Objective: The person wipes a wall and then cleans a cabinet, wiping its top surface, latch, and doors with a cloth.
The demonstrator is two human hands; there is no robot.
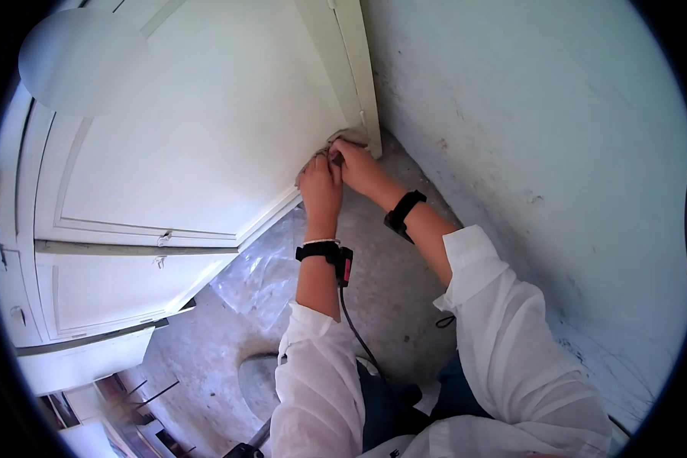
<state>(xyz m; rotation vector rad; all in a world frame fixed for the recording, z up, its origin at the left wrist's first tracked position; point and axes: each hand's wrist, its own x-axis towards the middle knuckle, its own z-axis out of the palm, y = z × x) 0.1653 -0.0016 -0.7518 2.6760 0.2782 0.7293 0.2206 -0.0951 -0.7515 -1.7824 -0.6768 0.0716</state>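
Observation:
A crumpled greyish-brown cloth [349, 137] lies against the lower corner of a white cabinet door [214, 114], by the door's hinge-side edge. My left hand [321, 177] has its fingers closed over the near part of the cloth, at the door's bottom edge. Just right of it, touching or nearly so, my right hand [356, 166] grips the cloth close to the corner. Both hands partly cover the cloth, so its full shape is hidden. Black straps circle both wrists.
A pale, stained wall [542, 175] rises close on the right. Clear plastic sheeting [259, 263] lies on the grey floor [389, 305]. Lower cabinet doors [122, 290] stand at left. A rounded grey object [258, 385] and a black cable [356, 330] are near my legs.

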